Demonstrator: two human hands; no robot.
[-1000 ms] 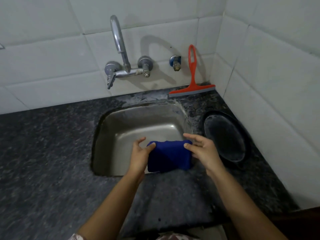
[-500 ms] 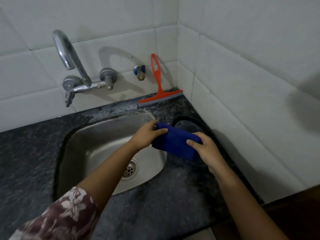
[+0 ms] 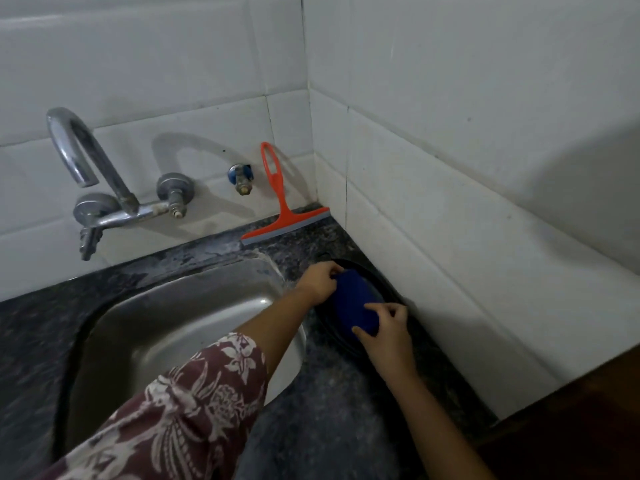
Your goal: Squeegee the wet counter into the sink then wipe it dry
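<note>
A folded blue cloth [image 3: 353, 304] lies on a round black plate [image 3: 391, 287] to the right of the steel sink [image 3: 180, 323]. My left hand [image 3: 320, 280] grips the cloth's far end. At its near end, my right hand [image 3: 386, 329] pinches the fold. An orange squeegee [image 3: 280, 216] leans upright against the back wall tiles in the corner, blade down on the dark speckled counter [image 3: 329, 410].
A chrome tap [image 3: 100, 188] is mounted on the wall over the sink, and a small blue-capped valve [image 3: 241, 178] sits beside the squeegee. White tiled walls meet in a corner at the right. The counter ends at a dark edge at the lower right.
Both hands carried the blue cloth from above the sink's front edge rightward and set it down on the black plate. The view has swung to the right.
</note>
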